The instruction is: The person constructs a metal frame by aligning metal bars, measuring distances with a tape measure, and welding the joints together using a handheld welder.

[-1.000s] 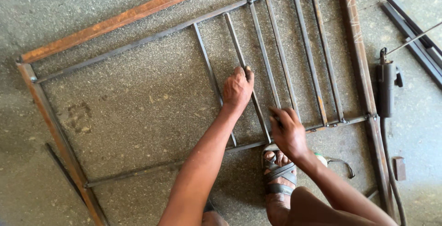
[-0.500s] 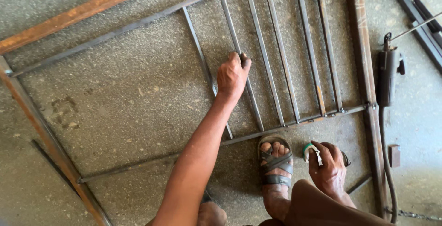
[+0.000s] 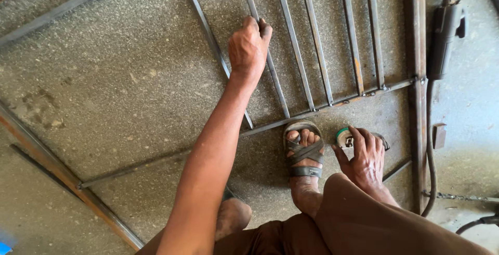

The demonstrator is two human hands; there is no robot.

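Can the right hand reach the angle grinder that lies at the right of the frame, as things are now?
Probably yes. The right hand rests on a small round thing on the floor, and the angle grinder lies beyond the frame's side rail. The rail is low and nothing else stands between.

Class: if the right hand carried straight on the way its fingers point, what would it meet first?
Most likely the small round green-rimmed object on the floor: the right hand reaches up-left, fingertips already at it. Whether they touch is unclear.
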